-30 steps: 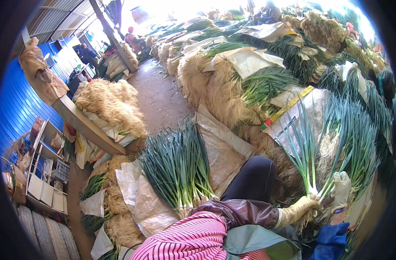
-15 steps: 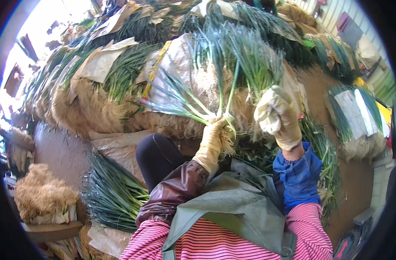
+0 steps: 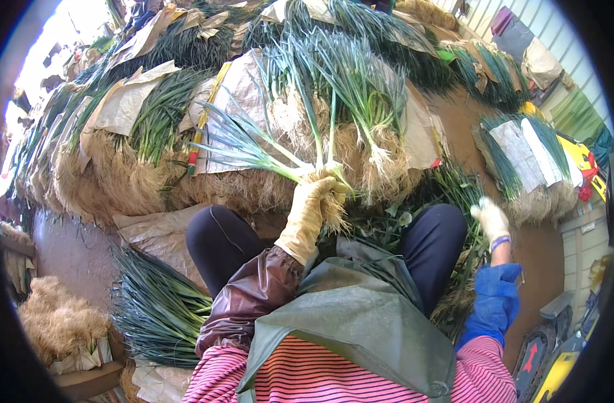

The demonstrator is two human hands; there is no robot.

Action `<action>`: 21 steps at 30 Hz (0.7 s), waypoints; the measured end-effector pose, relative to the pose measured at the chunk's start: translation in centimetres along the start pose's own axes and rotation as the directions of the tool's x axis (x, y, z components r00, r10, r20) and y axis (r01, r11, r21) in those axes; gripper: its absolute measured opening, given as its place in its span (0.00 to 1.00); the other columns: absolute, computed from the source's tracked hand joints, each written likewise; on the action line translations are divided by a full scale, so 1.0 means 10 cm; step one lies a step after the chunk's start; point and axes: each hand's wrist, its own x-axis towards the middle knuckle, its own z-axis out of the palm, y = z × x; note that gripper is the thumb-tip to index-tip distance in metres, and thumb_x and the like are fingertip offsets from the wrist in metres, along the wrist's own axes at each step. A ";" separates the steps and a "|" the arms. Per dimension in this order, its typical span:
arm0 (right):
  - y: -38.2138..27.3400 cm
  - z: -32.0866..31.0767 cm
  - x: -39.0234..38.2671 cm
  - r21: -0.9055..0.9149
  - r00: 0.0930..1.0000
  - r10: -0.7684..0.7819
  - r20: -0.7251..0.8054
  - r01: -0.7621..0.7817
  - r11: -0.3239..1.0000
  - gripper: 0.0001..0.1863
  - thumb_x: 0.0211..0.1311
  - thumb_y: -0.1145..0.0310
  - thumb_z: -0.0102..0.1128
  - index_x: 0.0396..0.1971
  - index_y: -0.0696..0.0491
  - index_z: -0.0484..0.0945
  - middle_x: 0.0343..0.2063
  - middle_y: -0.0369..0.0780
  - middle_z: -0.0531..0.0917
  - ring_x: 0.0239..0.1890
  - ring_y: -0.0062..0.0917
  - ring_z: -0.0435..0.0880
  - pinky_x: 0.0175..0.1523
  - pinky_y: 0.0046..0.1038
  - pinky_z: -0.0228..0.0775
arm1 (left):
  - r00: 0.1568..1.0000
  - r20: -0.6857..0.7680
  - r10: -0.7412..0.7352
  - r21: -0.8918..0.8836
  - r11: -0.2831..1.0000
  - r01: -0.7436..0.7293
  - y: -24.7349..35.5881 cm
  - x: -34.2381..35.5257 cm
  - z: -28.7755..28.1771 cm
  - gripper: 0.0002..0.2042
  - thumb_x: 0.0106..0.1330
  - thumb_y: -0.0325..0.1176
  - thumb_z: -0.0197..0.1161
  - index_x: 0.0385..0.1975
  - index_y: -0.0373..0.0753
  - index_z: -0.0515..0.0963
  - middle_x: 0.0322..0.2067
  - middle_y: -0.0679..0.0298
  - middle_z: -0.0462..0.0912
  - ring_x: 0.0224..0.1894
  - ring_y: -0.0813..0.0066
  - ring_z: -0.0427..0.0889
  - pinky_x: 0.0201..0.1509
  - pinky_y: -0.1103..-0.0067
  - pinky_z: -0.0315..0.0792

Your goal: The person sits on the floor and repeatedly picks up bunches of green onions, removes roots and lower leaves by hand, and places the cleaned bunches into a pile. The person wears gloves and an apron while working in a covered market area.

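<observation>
My left hand (image 3: pixel 315 195), in a cream glove, is closed on a few green onions (image 3: pixel 280 160) by their white bases and stringy roots, leaves fanned to the upper left. My right hand (image 3: pixel 487 220), gloved, is out at the right beside loose green stalks (image 3: pixel 458 191), fingers loosely apart with nothing visible in them. Beyond my left hand, upright green onions (image 3: pixel 334 87) with pale roots lie on a light sack (image 3: pixel 233 80). A dark bunch of green onions (image 3: pixel 156 309) lies on brown sheeting (image 3: pixel 162 225) at lower left. A grey-green apron (image 3: pixel 347 329) covers my lap.
Heaps of onions with straw-coloured roots (image 3: pixel 105 181) and paper covers run across the back. A root pile (image 3: pixel 62 312) sits lower left. At right are a covered bundle (image 3: pixel 522 154), a tiled wall (image 3: pixel 579 242) and yellow-and-black equipment (image 3: pixel 562 363). A wet floor (image 3: pixel 68 248) shows at left.
The view has swung right from the aisle to face the heap. My left hand still holds the onions. My right hand has moved down and outward to the right, away from the upright bunch.
</observation>
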 end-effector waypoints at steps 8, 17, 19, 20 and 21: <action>-3.27 -0.17 -0.89 0.558 0.525 -0.825 0.210 0.628 0.542 0.30 0.60 0.58 0.58 0.59 0.57 0.65 0.49 0.42 0.79 0.41 0.23 0.80 0.41 0.24 0.73 | 0.993 0.121 0.020 0.061 0.998 -0.028 -0.09 0.09 -0.21 0.11 0.58 0.26 0.57 0.41 0.30 0.76 0.27 0.58 0.81 0.23 0.74 0.79 0.25 0.82 0.75; -3.47 0.41 -0.81 0.258 0.313 -0.946 0.084 0.910 0.324 0.15 0.55 0.64 0.46 0.38 0.46 0.81 0.33 0.42 0.84 0.38 0.37 0.82 0.44 0.37 0.73 | 0.986 -0.165 0.012 0.292 0.956 0.038 -0.03 -0.09 -0.24 0.08 0.59 0.25 0.59 0.37 0.33 0.78 0.25 0.59 0.82 0.26 0.73 0.82 0.27 0.80 0.76; -3.39 0.37 -0.87 0.522 0.268 -0.949 0.167 0.792 0.316 0.13 0.53 0.63 0.51 0.36 0.47 0.82 0.25 0.40 0.83 0.28 0.30 0.82 0.34 0.32 0.73 | 0.977 -0.204 0.064 0.367 0.930 0.016 -0.06 -0.05 -0.25 0.08 0.58 0.24 0.60 0.37 0.33 0.79 0.26 0.60 0.82 0.26 0.73 0.81 0.28 0.80 0.76; -3.40 0.27 -0.99 0.644 0.236 -0.905 0.354 0.640 0.419 0.12 0.53 0.63 0.52 0.35 0.47 0.82 0.23 0.40 0.83 0.25 0.27 0.81 0.32 0.30 0.73 | 0.967 -0.232 0.100 0.426 0.905 0.008 -0.09 0.01 -0.29 0.09 0.57 0.24 0.60 0.37 0.33 0.80 0.25 0.60 0.82 0.25 0.74 0.81 0.28 0.81 0.76; -3.41 0.18 -1.12 0.712 0.159 -0.839 0.521 0.462 0.530 0.11 0.53 0.63 0.54 0.34 0.47 0.82 0.20 0.39 0.82 0.22 0.25 0.81 0.29 0.28 0.72 | 0.957 -0.257 0.138 0.483 0.876 0.004 -0.12 0.05 -0.32 0.09 0.57 0.24 0.61 0.37 0.34 0.80 0.25 0.60 0.82 0.25 0.74 0.80 0.28 0.81 0.75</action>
